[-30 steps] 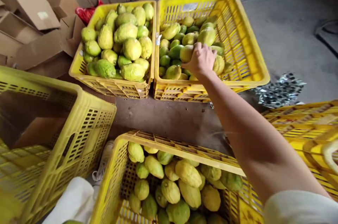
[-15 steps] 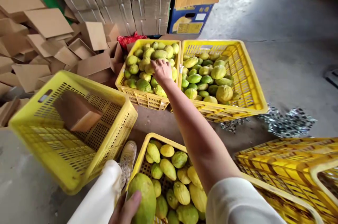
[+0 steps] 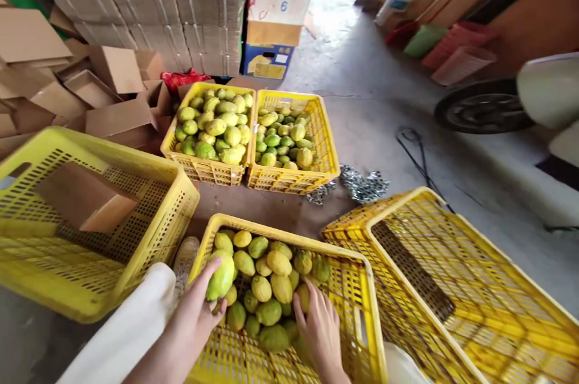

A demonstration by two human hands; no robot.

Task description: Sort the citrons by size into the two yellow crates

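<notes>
In my left hand (image 3: 194, 314) is a green-yellow papaya (image 3: 221, 276), gripped above the left side of the near yellow crate (image 3: 364, 317). My right hand (image 3: 320, 321) reaches down into that crate's middle, its fingers curled round a yellow papaya (image 3: 303, 298) that they partly hide. Several more papayas (image 3: 270, 313), green and yellow, lie loose in the crate around both hands. Bare mesh shows along its right side and front.
Two yellow crates of papayas stand beyond, one heaped (image 3: 217, 176) and one less full (image 3: 328, 152). At left, a yellow crate (image 3: 181, 203) holds a cardboard piece (image 3: 85, 197); another crate (image 3: 420, 197) lies at right. Cardboard boxes (image 3: 120, 116) and a vehicle wheel (image 3: 484, 110) are further off.
My right hand has come back from the far heaped crate to the near crate. The papaya in my left hand is now further forward, and the view has swung right.
</notes>
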